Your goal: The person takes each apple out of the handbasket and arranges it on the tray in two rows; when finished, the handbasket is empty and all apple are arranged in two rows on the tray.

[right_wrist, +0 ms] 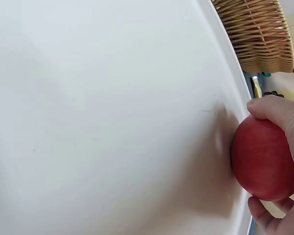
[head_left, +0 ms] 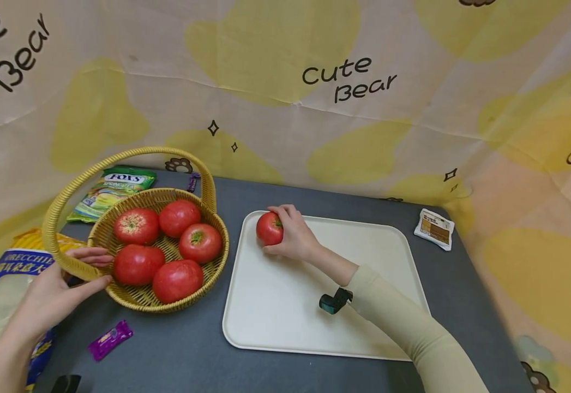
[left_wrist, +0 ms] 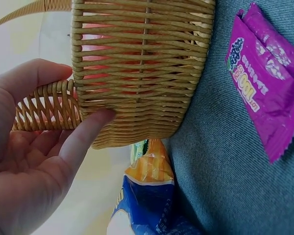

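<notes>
the right hand (head_left: 292, 236) was curled round a red tomato (head_left: 269, 228), grasping it at the far left corner of the cream tray (head_left: 285, 305); in the right wrist view the tomato (right_wrist: 264, 159) sat against the tray (right_wrist: 112, 117) surface just inside its rim, with fingers (right_wrist: 277, 110) wrapped over the top and below it. the left hand (head_left: 56, 289) rested against the near left side of the wicker basket (head_left: 140, 297), thumb and fingers lying fairly straight on the weave by the foot of the handle (head_left: 64, 199); the left wrist view showed the thumb (left_wrist: 85, 134) pressed on the basket (left_wrist: 142, 73) wall and a finger over the handle base, not closed round it. five more tomatoes (head_left: 167, 245) lay in the basket, packed touching one another. the basket stood on the grey desk (head_left: 182, 355) just left of the tray, near it but apart. a purple sweet wrapper (head_left: 110, 339) lay on the desk in front of the basket, a green fox's packet (head_left: 110, 191) behind it, and a blue and yellow bag (head_left: 0, 305) under the left forearm at the desk's left edge. a small white sachet (head_left: 434, 228) lay well apart near the far right corner of the desk, beyond the tray. a cloth printed with "cute bear" (head_left: 349, 79) hung behind everything
</notes>
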